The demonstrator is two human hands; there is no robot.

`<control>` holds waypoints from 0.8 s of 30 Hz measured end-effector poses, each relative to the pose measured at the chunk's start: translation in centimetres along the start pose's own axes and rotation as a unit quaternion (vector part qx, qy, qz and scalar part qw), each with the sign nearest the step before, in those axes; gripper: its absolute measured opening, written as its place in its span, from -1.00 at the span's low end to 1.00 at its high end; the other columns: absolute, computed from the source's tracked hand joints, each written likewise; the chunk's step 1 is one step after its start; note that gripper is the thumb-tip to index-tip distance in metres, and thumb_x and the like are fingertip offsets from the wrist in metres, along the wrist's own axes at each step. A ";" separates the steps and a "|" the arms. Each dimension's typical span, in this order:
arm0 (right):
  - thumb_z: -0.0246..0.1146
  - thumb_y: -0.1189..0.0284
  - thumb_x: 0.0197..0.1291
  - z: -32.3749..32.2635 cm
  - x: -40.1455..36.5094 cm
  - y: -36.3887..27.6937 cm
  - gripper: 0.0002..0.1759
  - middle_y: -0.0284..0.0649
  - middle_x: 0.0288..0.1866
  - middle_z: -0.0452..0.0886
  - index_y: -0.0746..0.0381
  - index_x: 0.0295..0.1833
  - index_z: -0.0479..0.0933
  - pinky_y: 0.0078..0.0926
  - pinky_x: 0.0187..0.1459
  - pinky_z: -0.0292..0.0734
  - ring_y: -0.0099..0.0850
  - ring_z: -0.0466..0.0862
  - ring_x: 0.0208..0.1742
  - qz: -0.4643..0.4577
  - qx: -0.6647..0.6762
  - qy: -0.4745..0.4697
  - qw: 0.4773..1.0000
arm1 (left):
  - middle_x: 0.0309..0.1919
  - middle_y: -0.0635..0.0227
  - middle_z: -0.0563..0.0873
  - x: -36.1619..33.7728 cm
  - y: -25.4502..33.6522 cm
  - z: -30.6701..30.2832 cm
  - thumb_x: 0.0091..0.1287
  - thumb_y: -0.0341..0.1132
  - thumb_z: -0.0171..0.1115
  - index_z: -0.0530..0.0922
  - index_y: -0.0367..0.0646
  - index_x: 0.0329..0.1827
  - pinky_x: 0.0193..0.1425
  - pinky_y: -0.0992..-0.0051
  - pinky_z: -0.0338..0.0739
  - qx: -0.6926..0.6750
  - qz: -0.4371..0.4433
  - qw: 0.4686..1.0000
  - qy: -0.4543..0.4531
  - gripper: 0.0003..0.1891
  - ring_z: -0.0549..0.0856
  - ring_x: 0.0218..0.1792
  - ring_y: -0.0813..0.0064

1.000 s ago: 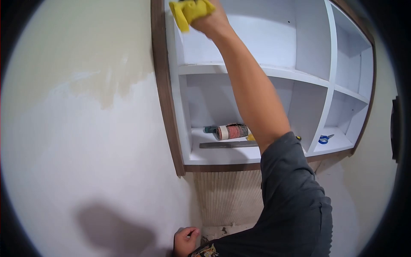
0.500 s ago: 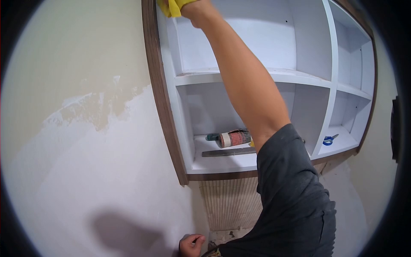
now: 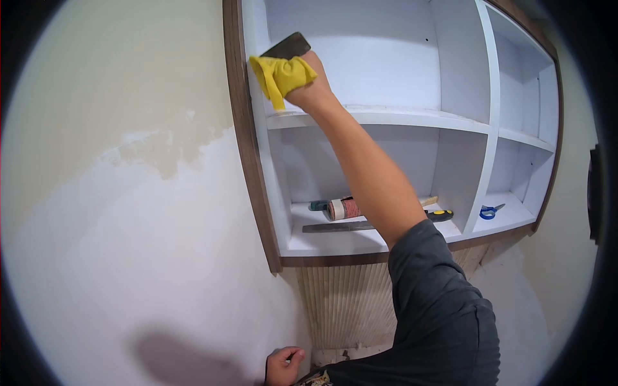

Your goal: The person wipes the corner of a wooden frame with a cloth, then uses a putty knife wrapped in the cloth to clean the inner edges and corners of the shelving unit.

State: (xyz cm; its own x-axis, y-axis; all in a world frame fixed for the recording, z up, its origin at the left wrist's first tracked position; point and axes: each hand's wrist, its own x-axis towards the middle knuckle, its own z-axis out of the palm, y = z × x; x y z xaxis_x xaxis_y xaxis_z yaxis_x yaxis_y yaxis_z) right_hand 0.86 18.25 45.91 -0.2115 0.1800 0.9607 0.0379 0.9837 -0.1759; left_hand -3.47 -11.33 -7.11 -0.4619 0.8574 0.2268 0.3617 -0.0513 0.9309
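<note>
My right hand (image 3: 313,83) is closed around a yellow cloth (image 3: 283,76), raised at the left side of the upper compartment of a white shelf unit (image 3: 386,118). A dark, flat rectangular piece (image 3: 290,46) juts out above the cloth at the same hand; its kind does not show clearly. Part of the cloth hangs down close to the brown wooden edge strip (image 3: 241,128). Low in the view, my left hand (image 3: 283,367) is held beside the wall with its fingers curled in, and nothing shows in it.
The lower compartment holds a reddish roll (image 3: 344,208), a green item (image 3: 318,205), a long grey blade (image 3: 335,227) and a yellow-and-black handle (image 3: 440,215). Blue-handled scissors (image 3: 491,211) lie in the right compartment. A partly coated wall (image 3: 161,225) borders the unit's left side.
My right hand has come down from the top edge of the view with the yellow cloth, bringing the dark piece into sight. My left hand stays curled low down.
</note>
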 end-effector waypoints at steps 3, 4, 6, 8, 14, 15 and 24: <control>0.46 0.34 0.03 -0.1 1.1 0.2 -0.71 -0.05 -0.44 0.69 0.37 -0.38 0.62 -0.35 -0.30 0.57 -0.19 0.68 -0.41 -0.042 0.024 0.015 0.999 | -0.38 0.43 0.67 -0.4 0.2 0.5 0.50 -0.31 0.23 0.66 -0.33 -0.14 -0.19 0.55 0.50 0.003 -0.017 1.000 0.011 -0.78 0.56 -0.32 0.59; 0.46 0.34 0.02 -0.2 0.8 0.3 -0.71 -0.04 -0.44 0.69 0.37 -0.38 0.62 -0.34 -0.30 0.57 -0.17 0.68 -0.41 -0.021 -0.007 -0.016 1.000 | -0.37 0.40 0.68 -0.8 0.5 0.3 0.50 -0.31 0.23 0.66 -0.32 -0.12 -0.18 0.54 0.50 0.008 -0.021 1.000 -0.007 -0.79 0.56 -0.32 0.58; 0.47 0.34 -0.01 -1.3 -0.5 -0.4 -0.71 -0.02 -0.43 0.69 0.37 -0.37 0.63 -0.31 -0.29 0.57 -0.14 0.69 -0.40 0.017 -0.066 -0.081 0.994 | -0.36 0.35 0.69 -1.0 3.5 -0.7 0.50 -0.30 0.23 0.67 -0.29 -0.08 -0.16 0.52 0.51 0.015 -0.027 0.999 -0.038 -0.80 0.56 -0.32 0.57; 0.48 0.34 -0.04 -3.5 -2.1 -0.6 -0.73 0.00 -0.41 0.70 0.33 -0.35 0.66 -0.29 -0.27 0.57 -0.10 0.70 -0.37 0.020 -0.043 -0.077 0.996 | -0.36 0.32 0.74 -0.3 4.7 -0.7 0.43 -0.38 0.29 0.68 -0.34 -0.16 -0.13 0.53 0.58 0.020 -0.026 0.999 -0.037 -0.85 0.66 -0.29 0.58; 0.47 0.36 0.04 -10.2 -2.3 2.6 -0.75 -0.09 -0.41 0.70 0.34 -0.31 0.64 -0.39 -0.27 0.56 -0.26 0.61 -0.43 0.001 -0.074 -0.002 0.997 | -0.46 0.40 0.66 5.5 11.3 -0.1 0.40 -0.50 0.26 0.39 -0.29 0.44 -0.20 0.57 0.58 0.050 0.137 0.988 0.059 -0.47 0.60 -0.41 0.68; 0.46 0.36 0.04 -10.8 -2.6 3.0 -0.74 -0.10 -0.40 0.70 0.34 -0.31 0.63 -0.39 -0.27 0.55 -0.29 0.60 -0.43 0.013 -0.078 -0.012 0.997 | -0.50 0.42 0.63 7.3 14.4 -0.2 0.41 -0.50 0.24 0.27 -0.25 0.56 -0.22 0.58 0.57 0.054 0.163 0.983 0.070 -0.36 0.57 -0.44 0.69; 0.58 0.10 0.07 -13.3 -4.7 1.4 -0.52 -0.31 -0.40 0.62 0.31 -0.28 0.61 -0.46 -0.30 0.48 -0.52 0.54 -0.38 0.173 0.126 -0.046 0.976 | -0.30 -0.02 0.74 27.2 45.1 -3.5 0.34 -0.33 0.08 -0.16 -0.20 0.66 -0.04 0.20 0.62 0.197 0.210 0.919 0.271 -0.13 0.75 -0.28 0.15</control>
State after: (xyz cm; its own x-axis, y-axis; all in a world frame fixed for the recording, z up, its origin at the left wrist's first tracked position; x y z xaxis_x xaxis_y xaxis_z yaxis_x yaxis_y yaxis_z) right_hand 14.93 18.77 43.98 -0.3164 0.4885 0.8132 -0.1170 0.8306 -0.5445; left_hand -2.53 7.85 42.08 -0.5108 0.4183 0.7511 0.8160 -0.0389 0.5767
